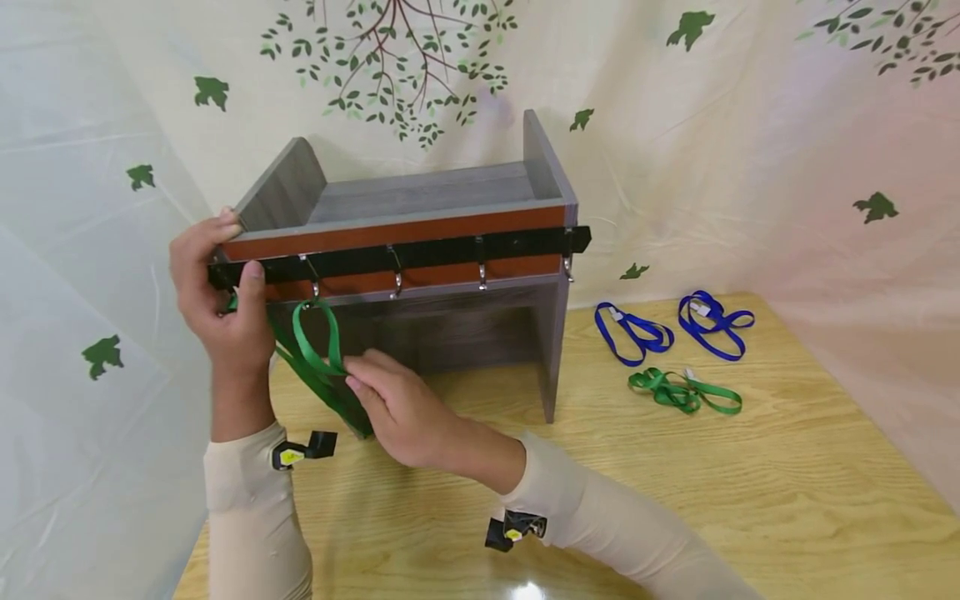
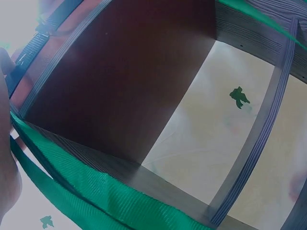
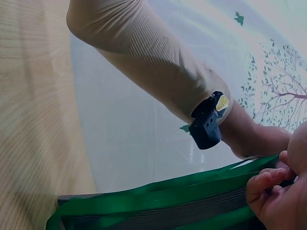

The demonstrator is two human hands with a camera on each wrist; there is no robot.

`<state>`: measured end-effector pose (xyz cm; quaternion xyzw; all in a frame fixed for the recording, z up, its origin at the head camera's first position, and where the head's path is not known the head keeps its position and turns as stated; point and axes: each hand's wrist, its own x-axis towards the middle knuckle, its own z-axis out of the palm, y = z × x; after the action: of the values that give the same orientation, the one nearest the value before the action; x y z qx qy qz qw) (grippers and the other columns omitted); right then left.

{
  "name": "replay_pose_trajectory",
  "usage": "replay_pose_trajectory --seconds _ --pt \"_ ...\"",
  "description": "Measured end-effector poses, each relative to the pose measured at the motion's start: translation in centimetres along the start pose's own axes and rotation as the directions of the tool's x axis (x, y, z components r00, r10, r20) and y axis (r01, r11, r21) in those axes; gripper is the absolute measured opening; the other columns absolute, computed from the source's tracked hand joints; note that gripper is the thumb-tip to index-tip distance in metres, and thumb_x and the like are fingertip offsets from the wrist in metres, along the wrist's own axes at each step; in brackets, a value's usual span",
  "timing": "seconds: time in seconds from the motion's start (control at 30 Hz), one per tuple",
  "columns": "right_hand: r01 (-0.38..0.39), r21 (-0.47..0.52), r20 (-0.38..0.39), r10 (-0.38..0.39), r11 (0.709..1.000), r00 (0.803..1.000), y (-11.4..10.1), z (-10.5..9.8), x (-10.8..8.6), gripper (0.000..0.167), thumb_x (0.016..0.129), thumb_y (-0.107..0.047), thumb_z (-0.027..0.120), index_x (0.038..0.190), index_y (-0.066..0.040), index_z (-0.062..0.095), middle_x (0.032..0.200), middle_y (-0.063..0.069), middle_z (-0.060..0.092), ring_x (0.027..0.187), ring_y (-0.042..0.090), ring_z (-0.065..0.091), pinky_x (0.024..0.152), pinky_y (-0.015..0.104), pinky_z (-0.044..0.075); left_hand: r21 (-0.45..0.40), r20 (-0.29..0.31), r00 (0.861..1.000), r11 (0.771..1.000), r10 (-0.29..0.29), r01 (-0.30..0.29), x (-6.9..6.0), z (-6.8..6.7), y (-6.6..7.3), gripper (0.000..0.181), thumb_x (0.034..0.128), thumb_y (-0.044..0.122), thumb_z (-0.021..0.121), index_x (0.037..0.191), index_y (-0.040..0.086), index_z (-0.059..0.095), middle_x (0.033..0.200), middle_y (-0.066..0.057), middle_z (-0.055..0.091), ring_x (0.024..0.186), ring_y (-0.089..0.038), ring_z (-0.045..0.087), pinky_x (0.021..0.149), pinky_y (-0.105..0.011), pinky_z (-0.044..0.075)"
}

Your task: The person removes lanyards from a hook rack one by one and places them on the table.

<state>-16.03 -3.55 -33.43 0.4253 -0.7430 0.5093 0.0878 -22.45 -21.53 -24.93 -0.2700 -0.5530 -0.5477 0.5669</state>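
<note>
A grey wooden shelf with a reddish-brown front strip stands on the table, and a black rail with several silver hooks runs along its front. At the rail's left end my left hand grips the shelf corner, thumb on the front. My right hand pinches a loop of a green lanyard, just below the second hook from the left. The lanyard's long straps hang down beside the shelf's left side. In the left wrist view, the green straps cross in front of the shelf's underside.
To the right of the shelf lie two blue lanyards and a bundled green lanyard on the wooden table. A pale curtain with leaf prints hangs behind. Both sleeves carry small black wrist devices.
</note>
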Motion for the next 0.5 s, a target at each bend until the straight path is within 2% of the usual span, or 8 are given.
replay_pose_trajectory --seconds 0.23,0.37,0.5 --pt "0.011 -0.005 0.001 -0.011 1.000 1.000 -0.1 -0.7 -0.3 0.038 0.113 -0.010 0.041 0.144 -0.009 0.063 0.097 0.005 0.055 0.083 0.010 0.045 0.072 0.014 0.042 0.000 -0.003 1.000 1.000 0.015 -0.015 0.2 0.1 0.0 0.062 0.0898 0.040 0.079 0.107 -0.017 0.063 0.118 -0.015 0.070 0.124 -0.031 0.060 0.125 -0.050 0.042" --pt "-0.015 -0.044 0.089 0.019 0.999 0.996 -0.1 -1.6 -0.6 0.040 0.114 -0.010 0.040 0.147 -0.012 0.062 0.105 0.005 0.056 0.085 0.010 0.046 0.074 0.014 0.044 0.016 0.004 1.000 1.000 0.013 -0.013 0.1 -0.1 0.1 0.060 0.0910 0.040 0.078 0.108 -0.016 0.062 0.120 -0.014 0.069 0.125 -0.030 0.060 0.126 -0.048 0.042" --pt "-0.048 -0.129 0.170 0.070 0.990 0.983 -0.4 -2.9 -0.8 0.042 0.114 -0.016 0.042 0.152 -0.019 0.058 0.125 0.005 0.056 0.079 0.008 0.049 0.069 0.013 0.046 0.016 0.009 1.000 1.000 0.011 -0.011 0.0 -0.1 -0.1 0.061 0.0908 0.041 0.078 0.108 -0.015 0.063 0.120 -0.015 0.069 0.125 -0.030 0.059 0.126 -0.048 0.042"
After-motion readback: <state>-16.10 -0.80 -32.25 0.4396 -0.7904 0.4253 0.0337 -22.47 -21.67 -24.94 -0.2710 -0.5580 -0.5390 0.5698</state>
